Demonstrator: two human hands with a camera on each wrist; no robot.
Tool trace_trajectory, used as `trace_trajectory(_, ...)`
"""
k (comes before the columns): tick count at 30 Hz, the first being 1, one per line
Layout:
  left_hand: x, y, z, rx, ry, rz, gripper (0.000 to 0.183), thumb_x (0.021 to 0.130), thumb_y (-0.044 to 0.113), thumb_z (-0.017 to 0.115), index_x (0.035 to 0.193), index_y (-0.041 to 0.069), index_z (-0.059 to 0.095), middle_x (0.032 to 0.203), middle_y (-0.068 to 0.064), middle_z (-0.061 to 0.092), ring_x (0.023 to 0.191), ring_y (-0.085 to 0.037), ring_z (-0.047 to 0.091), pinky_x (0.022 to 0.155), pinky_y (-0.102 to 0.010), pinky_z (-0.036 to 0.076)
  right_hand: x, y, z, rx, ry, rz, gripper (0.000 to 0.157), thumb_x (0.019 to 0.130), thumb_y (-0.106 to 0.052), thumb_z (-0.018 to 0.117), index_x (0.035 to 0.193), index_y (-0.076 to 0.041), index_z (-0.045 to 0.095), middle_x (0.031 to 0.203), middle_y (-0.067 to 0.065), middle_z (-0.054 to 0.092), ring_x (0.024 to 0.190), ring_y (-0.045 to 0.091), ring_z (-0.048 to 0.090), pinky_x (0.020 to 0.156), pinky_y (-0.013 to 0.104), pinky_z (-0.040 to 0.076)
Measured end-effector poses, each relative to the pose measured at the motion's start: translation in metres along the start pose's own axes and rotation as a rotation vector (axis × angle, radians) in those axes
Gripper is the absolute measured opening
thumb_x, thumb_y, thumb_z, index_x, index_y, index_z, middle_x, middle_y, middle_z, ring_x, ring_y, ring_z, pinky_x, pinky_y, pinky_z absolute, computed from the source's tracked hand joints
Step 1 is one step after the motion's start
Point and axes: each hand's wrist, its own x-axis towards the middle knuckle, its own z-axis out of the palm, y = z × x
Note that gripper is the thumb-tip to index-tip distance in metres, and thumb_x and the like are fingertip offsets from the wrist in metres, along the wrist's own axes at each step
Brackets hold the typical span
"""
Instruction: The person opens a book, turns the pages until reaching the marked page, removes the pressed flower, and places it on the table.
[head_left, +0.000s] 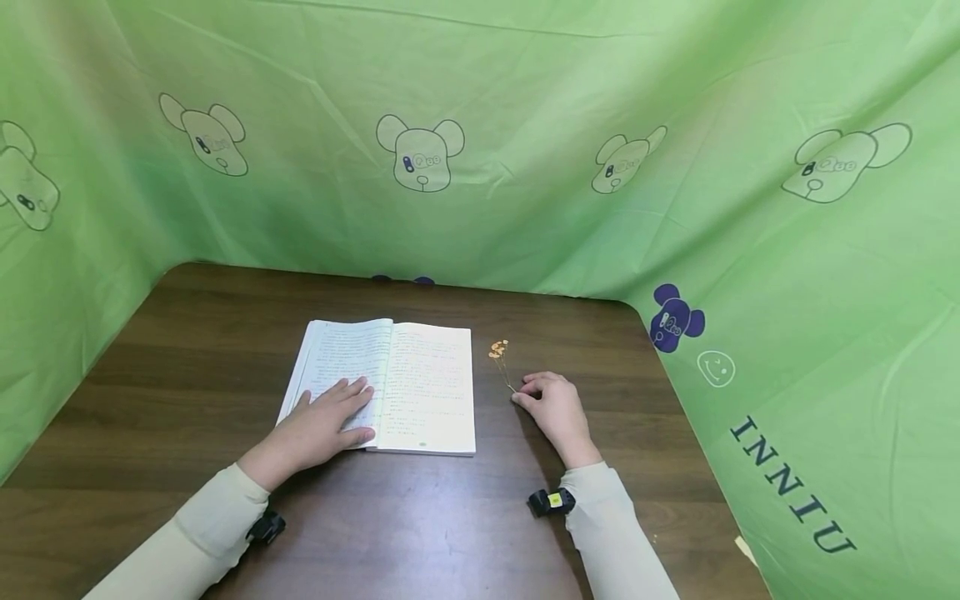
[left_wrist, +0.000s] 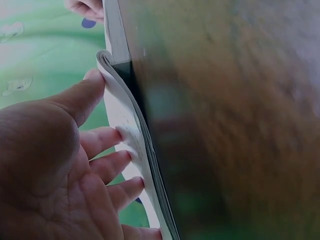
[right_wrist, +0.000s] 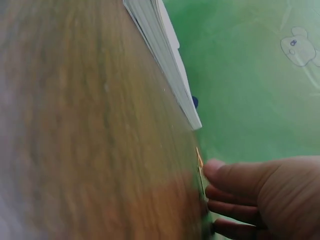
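Observation:
An open book (head_left: 431,375) with printed pages lies on the table. My left hand (head_left: 322,425) rests spread on its left page, fingers straight and thumb out toward the spine. In the left wrist view, the fingertips (left_wrist: 132,186) press the page beside the thick stack of leaves (left_wrist: 125,95). Just right of the book lies a small sprig of dried orange flowers (head_left: 498,350) with thin stems. My right hand (head_left: 555,412) pinches the stem's lower end between thumb and fingers. The right wrist view shows the thumb (right_wrist: 235,175) beside the sprig (right_wrist: 200,162), low at the tabletop.
The dark wooden table (head_left: 420,533) has rounded far corners. A green cloth (head_left: 525,242) printed with bear heads hangs behind it and along both sides. Near the right edge is a small pale piece (head_left: 746,550). Both wrists wear small black cameras (head_left: 551,502).

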Motion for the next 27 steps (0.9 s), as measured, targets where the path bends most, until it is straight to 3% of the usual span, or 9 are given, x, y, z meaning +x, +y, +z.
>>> trace_trajectory(11, 0.002, -0.009, 0.003, -0.002, 0.007, 0.008, 0.073, 0.099, 0.053, 0.061, 0.156, 0.012, 0.044, 0.166, -0.008, 0.034, 0.153, -0.038, 0.029, 0.111, -0.08, 0.018, -0.002, -0.007, -0.011, 0.015, 0.023, 0.038, 0.024, 0.092, -0.035, 0.077, 0.105, -0.014, 0.078, 0.124, 0.008, 0.072, 0.121, 0.03, 0.065, 0.103, 0.05, 0.05)
trace_trajectory(19, 0.001, -0.007, 0.002, -0.003, -0.001, 0.003, 0.072, 0.099, 0.051, 0.061, 0.157, 0.011, 0.043, 0.166, -0.009, 0.034, 0.154, -0.038, 0.028, 0.112, -0.079, 0.017, -0.006, -0.023, -0.014, 0.043, 0.074, -0.03, 0.024, 0.094, -0.035, 0.075, 0.108, -0.015, 0.077, 0.124, 0.005, 0.072, 0.122, 0.026, 0.065, 0.102, 0.048, 0.051)
trace_trajectory(27, 0.001, -0.011, 0.003, 0.012, -0.005, 0.021, 0.083, 0.095, 0.061, 0.061, 0.159, 0.012, 0.039, 0.168, -0.008, 0.03, 0.155, -0.037, 0.026, 0.113, -0.078, 0.017, -0.009, -0.042, -0.015, 0.062, 0.006, -0.09, 0.023, 0.095, -0.031, 0.074, 0.111, -0.014, 0.077, 0.128, 0.003, 0.07, 0.126, 0.027, 0.062, 0.105, 0.049, 0.049)
